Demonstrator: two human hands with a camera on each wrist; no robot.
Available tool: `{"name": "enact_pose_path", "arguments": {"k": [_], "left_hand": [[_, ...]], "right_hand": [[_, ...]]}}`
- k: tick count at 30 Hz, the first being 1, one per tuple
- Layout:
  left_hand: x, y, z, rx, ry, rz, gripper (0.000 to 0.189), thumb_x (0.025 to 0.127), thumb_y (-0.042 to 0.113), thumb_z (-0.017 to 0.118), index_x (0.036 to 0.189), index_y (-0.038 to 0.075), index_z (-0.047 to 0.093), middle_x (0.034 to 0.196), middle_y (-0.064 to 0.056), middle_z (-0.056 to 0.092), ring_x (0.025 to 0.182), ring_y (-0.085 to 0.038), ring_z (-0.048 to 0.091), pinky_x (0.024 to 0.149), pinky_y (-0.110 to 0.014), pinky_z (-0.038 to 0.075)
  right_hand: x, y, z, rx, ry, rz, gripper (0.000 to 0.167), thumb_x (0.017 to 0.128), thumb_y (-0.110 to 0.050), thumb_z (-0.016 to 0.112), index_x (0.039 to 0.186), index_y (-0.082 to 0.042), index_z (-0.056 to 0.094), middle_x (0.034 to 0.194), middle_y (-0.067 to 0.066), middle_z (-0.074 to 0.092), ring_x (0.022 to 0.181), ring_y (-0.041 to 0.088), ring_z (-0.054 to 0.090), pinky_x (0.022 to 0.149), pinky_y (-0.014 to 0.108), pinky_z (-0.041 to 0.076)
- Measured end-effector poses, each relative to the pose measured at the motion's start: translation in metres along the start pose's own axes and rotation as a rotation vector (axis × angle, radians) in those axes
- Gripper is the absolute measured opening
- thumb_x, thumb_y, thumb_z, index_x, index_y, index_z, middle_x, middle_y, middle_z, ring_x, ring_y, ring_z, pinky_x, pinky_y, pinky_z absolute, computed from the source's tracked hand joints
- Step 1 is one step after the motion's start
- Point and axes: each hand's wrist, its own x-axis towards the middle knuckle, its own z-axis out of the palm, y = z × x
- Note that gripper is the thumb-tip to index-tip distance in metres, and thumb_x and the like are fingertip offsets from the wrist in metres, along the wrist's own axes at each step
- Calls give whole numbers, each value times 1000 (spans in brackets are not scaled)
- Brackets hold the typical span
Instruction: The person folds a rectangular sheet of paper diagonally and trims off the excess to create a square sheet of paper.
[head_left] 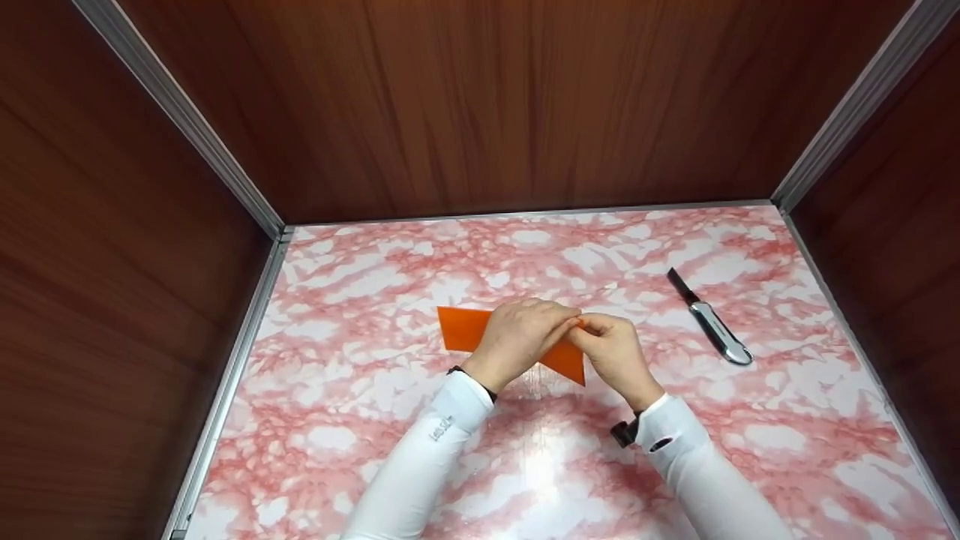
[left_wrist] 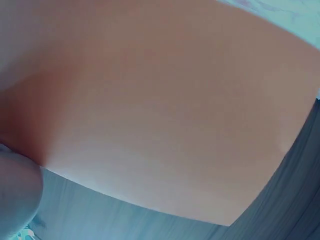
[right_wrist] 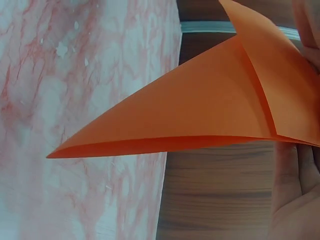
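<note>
An orange sheet of paper [head_left: 461, 330] is held above the table between both hands. My left hand [head_left: 520, 337] lies across its middle and grips it, with fingertips close to the other hand. At the upper right edge my right hand [head_left: 616, 356] pinches the paper between thumb and fingers. The right wrist view shows the paper [right_wrist: 175, 105] folded, with one long pointed end and a flap lapping over near the fingers. A broad, pale-looking face of the paper [left_wrist: 175, 115] fills most of the left wrist view.
A utility knife [head_left: 712, 324] with a black blade and grey-black handle lies on the table to the right. The red-and-white marbled table [head_left: 360, 420] is enclosed by brown wood-grain panels [head_left: 480, 112] with metal edge strips [head_left: 225, 390].
</note>
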Motion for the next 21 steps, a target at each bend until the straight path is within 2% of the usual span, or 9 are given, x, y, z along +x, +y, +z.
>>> {"name": "enact_pose_path", "arguments": {"k": [3, 5, 10, 14, 21], "left_hand": [[0, 0, -1, 15, 4, 21, 26, 100, 38, 54, 111, 25, 74, 99, 15, 72, 88, -1, 66, 69, -21, 50], [-1, -1, -2, 14, -2, 29, 26, 100, 38, 53, 112, 26, 74, 99, 15, 72, 87, 0, 67, 67, -21, 50], [-4, -4, -6, 29, 0, 16, 25, 100, 37, 54, 108, 24, 74, 97, 15, 72, 85, 0, 66, 69, -21, 50], [-7, -5, -9, 63, 10, 28, 22, 100, 35, 54, 100, 22, 72, 89, 16, 71, 77, 1, 65, 63, -20, 49], [-10, -8, -11, 74, -8, 1, 24, 101, 37, 52, 97, 23, 71, 80, 15, 69, 69, -1, 64, 59, -21, 47]], "right_hand": [[3, 13, 0, -14, 12, 6, 7, 86, -4, 72, 86, 0, 77, 84, 5, 73, 77, 10, 65, 74, 22, 51], [5, 23, 0, -7, 22, 8, 7, 86, -8, 74, 88, -2, 78, 86, 4, 74, 80, 11, 67, 76, 23, 52], [6, 28, -3, 4, 26, -39, 14, 84, -22, 78, 90, -9, 80, 87, 3, 74, 82, 17, 68, 74, 26, 53], [5, 28, -5, -3, 18, -56, 22, 81, -32, 80, 91, -12, 80, 86, 2, 74, 82, 18, 68, 73, 26, 53], [4, 27, -8, 6, 31, -41, 17, 81, -25, 81, 91, -12, 80, 88, 2, 74, 84, 17, 69, 75, 27, 53]]}}
